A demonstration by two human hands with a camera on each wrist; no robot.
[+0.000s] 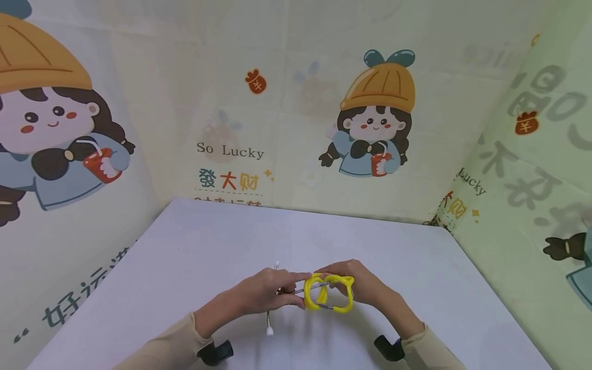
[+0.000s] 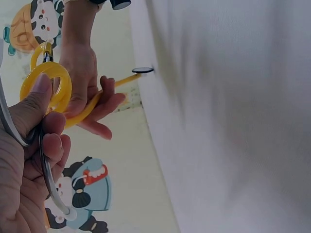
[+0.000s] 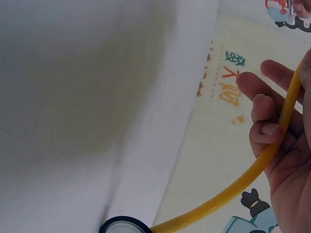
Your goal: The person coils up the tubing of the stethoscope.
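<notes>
A stethoscope with a yellow tube (image 1: 307, 297) is held up over the table between both hands, its tube looped into coils. My left hand (image 1: 265, 290) grips the metal ear tubes (image 2: 47, 167), and its thumb presses on the yellow loop (image 2: 27, 80). One white ear tip (image 1: 270, 331) sticks out below that hand, another above it. My right hand (image 1: 361, 280) holds the loops from the right. In the right wrist view, fingers of the right hand (image 3: 291, 141) curl round a length of tube. From it the round, dark-rimmed chest piece (image 3: 125, 226) extends beyond the hand.
The white table (image 1: 231, 241) spreads below and beyond the hands. Printed cloth walls (image 1: 296, 118) with cartoon figures and lettering stand at the back and both sides. A black device (image 1: 215, 353) sits at the left wrist, and another black device (image 1: 389, 348) at the right.
</notes>
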